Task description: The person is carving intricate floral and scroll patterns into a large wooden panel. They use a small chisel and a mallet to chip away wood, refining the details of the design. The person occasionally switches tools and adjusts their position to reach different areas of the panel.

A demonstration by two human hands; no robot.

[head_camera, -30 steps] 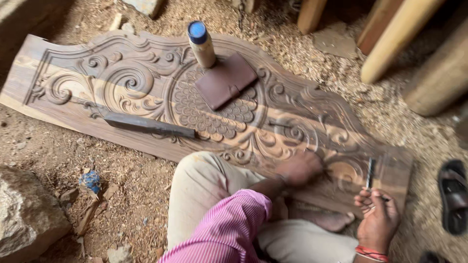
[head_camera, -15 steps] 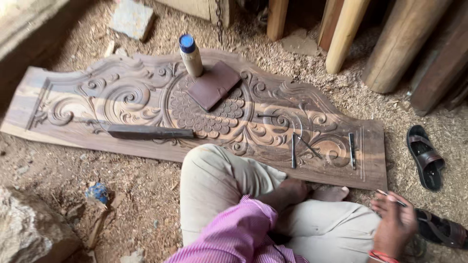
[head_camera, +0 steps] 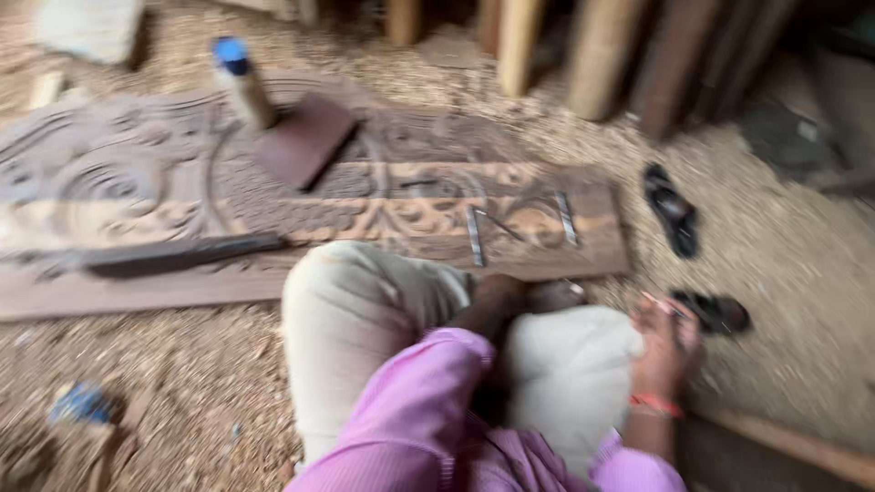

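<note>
One carved wooden panel on the floor, far side. One bottle with blue cap. One flat wooden block. One long dark tool left. Three small chisels on the panel. Two sandals, right. Two hands, blurred.

We see soft, even daylight with no glare and faint shadows. Heavy motion blur smears everything, and the upper right corner sits dim.
</note>
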